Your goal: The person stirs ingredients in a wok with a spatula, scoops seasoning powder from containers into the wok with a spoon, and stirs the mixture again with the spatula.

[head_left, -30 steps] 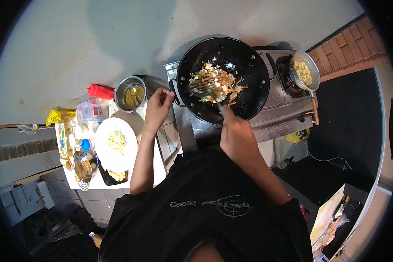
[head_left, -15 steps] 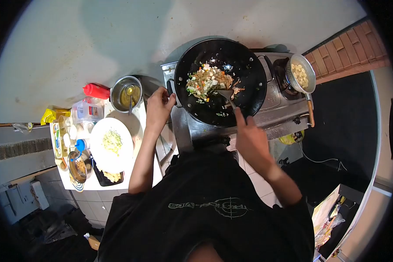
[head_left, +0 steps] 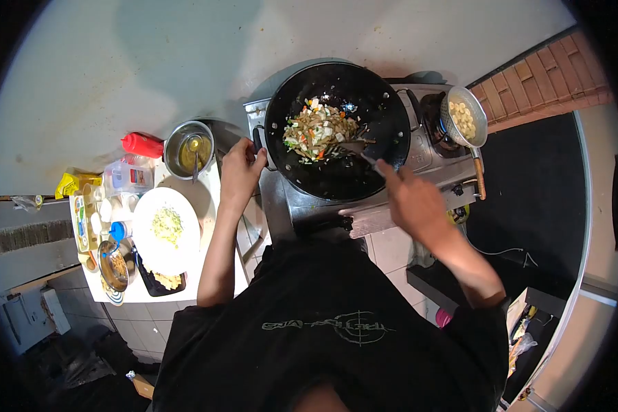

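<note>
A large black wok sits on the steel stove, with a chopped mix of food gathered in its left half. My left hand is closed on the wok's left handle. Over the wok's lower right rim, my right hand grips the handle of a metal spatula. The spatula's blade lies at the right edge of the food, inside the wok.
A perforated pan with pale pieces is over a blue flame at right. On the white table at left are a steel pot, a white plate, a red bottle, a bowl and a black tray.
My right hand has moved right and down with the spatula, whose blade now lies at the food's right side. The food is heaped further left. My left hand stays at the wok's handle.
</note>
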A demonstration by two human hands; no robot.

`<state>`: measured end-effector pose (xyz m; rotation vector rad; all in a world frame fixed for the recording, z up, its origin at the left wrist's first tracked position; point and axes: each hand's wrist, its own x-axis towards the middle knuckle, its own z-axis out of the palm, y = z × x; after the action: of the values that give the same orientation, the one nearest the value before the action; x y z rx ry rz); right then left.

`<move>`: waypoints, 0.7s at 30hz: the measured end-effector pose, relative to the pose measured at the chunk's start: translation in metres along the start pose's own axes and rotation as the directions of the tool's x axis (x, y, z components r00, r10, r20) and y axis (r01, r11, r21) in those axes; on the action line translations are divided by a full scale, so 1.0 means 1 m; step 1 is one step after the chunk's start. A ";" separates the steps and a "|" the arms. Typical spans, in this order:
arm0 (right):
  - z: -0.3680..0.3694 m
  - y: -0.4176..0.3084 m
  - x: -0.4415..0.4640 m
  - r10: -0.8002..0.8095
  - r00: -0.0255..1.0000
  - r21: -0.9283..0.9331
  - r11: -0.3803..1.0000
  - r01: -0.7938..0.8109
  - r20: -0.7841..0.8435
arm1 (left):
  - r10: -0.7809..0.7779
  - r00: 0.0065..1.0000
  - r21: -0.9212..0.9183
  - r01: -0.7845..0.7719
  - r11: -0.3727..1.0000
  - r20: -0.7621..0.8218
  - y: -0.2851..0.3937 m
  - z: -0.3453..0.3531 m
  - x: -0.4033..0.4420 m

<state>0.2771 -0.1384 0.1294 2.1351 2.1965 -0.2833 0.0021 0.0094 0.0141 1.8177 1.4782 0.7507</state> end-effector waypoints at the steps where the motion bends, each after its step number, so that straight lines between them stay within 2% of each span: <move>1: -0.010 0.005 0.001 -0.003 1.000 0.000 1.000 0.003 0.003 | -0.001 1.000 -0.026 0.002 1.000 0.004 -0.002 0.000 0.000; 4: -0.058 0.007 -0.006 -0.114 0.993 -0.056 0.992 0.112 -0.040 | 0.020 0.999 -0.058 -0.022 0.998 -0.036 -0.010 0.005 0.000; 6: -0.072 -0.002 -0.016 -0.070 0.995 -0.122 0.990 0.077 0.065 | 0.011 0.999 -0.041 -0.013 0.999 -0.049 -0.003 0.004 0.001; 10: -0.026 -0.002 -0.002 -0.104 0.993 -0.054 0.993 0.107 0.057 | 0.012 0.999 -0.066 -0.015 0.998 -0.045 -0.004 0.004 0.000; 13: -0.024 0.013 0.035 -0.158 0.986 -0.022 0.987 0.157 -0.045 | 0.015 1.000 -0.042 -0.016 0.999 -0.026 0.000 0.001 0.001; 15: -0.054 0.016 0.051 0.052 0.996 0.005 0.999 -0.053 0.075 | 0.029 0.999 -0.025 -0.030 0.999 -0.036 -0.003 0.002 0.001; 17: -0.063 0.024 0.067 0.063 0.996 -0.194 0.978 -0.074 -0.064 | 0.049 0.998 -0.007 -0.049 0.999 -0.039 -0.005 0.003 0.001; 19: -0.069 0.028 0.092 0.045 0.998 -0.210 0.976 -0.052 -0.038 | 0.075 0.995 0.023 -0.074 0.997 -0.060 -0.006 0.005 0.003; 21: -0.052 0.036 0.125 0.111 0.992 -0.195 0.976 -0.096 0.065 | 0.078 0.995 0.005 -0.078 0.997 -0.054 -0.009 0.006 0.006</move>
<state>0.3123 -0.0052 0.1555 2.0897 1.9751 -0.1378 0.0027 0.0159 0.0032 1.8799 1.4496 0.8432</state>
